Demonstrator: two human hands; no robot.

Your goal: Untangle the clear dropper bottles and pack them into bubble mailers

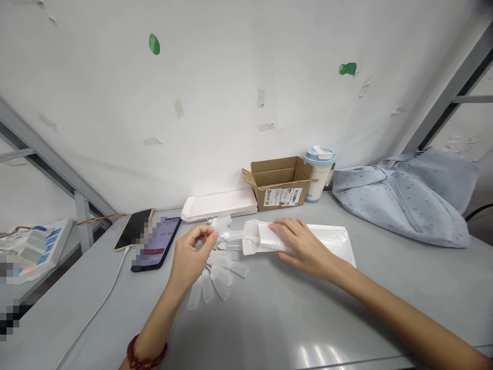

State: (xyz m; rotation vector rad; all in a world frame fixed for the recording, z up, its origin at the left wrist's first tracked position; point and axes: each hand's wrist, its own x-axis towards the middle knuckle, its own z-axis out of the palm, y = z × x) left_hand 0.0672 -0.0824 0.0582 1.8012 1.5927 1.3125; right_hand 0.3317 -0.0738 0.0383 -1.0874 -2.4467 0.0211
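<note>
My left hand (193, 253) is closed in a pinch on the corded end of a small translucent sleeve (235, 235). The sleeve's far end reaches the open mouth of a white bubble mailer (334, 237). Across the mailer lies my right hand (302, 242), its fingers over the top and the thumb along the near side, gripping it near the mouth. Under and around my left hand, several similar translucent sleeves (219, 276) fan out on the grey table (246, 329). What lies inside the mailer is hidden.
Behind my hands are a stack of white mailers (219, 204), an open cardboard box (280, 195) and a lidded cup (319, 177). Two phones, one black (156, 244) and one with a cable (133, 228), lie left. A light blue cloth bag (400, 198) sits right, near the wall.
</note>
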